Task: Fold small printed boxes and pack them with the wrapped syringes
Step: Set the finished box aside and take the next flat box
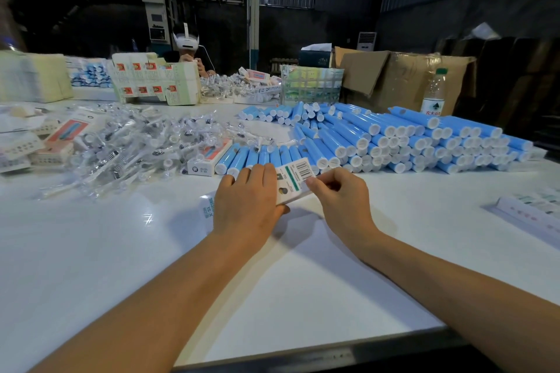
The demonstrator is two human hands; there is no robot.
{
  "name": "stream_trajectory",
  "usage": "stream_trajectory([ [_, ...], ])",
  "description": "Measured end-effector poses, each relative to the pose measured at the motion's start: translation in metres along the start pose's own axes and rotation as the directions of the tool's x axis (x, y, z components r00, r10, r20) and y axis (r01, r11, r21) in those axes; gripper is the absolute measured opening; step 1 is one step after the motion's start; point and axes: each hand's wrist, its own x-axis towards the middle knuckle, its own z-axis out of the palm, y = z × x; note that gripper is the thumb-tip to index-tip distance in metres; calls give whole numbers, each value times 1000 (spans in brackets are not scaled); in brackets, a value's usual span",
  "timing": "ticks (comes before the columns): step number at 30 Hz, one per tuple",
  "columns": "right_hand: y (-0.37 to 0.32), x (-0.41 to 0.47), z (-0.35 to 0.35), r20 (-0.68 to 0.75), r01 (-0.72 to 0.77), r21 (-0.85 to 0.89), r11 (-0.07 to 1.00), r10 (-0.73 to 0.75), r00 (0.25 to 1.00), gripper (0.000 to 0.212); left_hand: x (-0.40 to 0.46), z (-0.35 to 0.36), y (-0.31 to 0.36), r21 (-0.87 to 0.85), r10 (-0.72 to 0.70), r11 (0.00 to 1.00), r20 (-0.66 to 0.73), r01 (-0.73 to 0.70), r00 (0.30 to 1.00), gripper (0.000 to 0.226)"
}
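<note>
Dozens of wrapped syringes (130,142) lie heaped at the left of the white tabletop (91,251), too many and too tangled for us to count, with a handful of closed printed boxes (51,142) at the heap's left edge and one more box (209,157) lying against its right edge. In the middle we hold a single small printed box (292,180) just above the tabletop, barcode face up. Our left hand (247,203) lies over its left part with fingers curled round it, thumb underneath, while our right hand (339,194) pinches its right edge between thumb and fingertips. We judge this box is being squared up or closed; whether a syringe is already inside, we cannot tell. To the right, blue tubes (394,139) with white caps are stacked in a long pile, far beyond counting, and one water bottle (434,94) stands behind them. At the far right a few flat printed pieces (533,206) lie on the tabletop. With so few boxes finished and so many syringes loose, we reckon most of the packing remains.
</note>
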Motion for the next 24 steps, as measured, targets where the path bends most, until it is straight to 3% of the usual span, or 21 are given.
stream_trajectory([
  [3,3,2,0,26,75,-117,990,-72,997,18,1,1,-5,-40,-8,999,31,9,999,70],
  [5,4,2,0,84,203,-239,949,-188,978,11,2,-1,-8,-102,-28,994,74,35,997,69],
  [6,2,1,-1,138,280,-275,920,-251,958,18,3,-2,-10,-136,-23,990,98,36,995,68],
  [8,0,-1,-4,324,468,-307,829,-371,870,47,0,-6,-11,-175,41,984,154,-13,987,63],
  [10,-3,-5,-7,491,658,-360,661,-466,736,61,-4,-12,-11,-182,124,979,185,-90,975,57],
  [12,-7,-6,-12,573,744,-402,533,-488,659,65,-7,-13,-12,-214,210,959,107,-183,972,51],
  [14,-15,-1,-21,589,778,-450,438,-509,627,63,-6,-7,-14,-244,262,930,-79,-274,962,54],
  [16,-23,6,-39,562,755,-529,387,-507,654,57,-2,-1,-14,-245,232,929,-197,-277,953,74],
  [18,-22,10,-71,505,675,-635,377,-458,731,50,4,10,-17,-295,196,922,-207,-252,959,75],
  [22,12,-7,-157,283,368,-801,472,-244,928,43,13,50,-27,-369,222,913,98,-172,970,70],
  [24,39,-18,-203,171,204,-895,398,-117,978,43,18,66,-27,-357,240,920,186,-162,953,74],
])
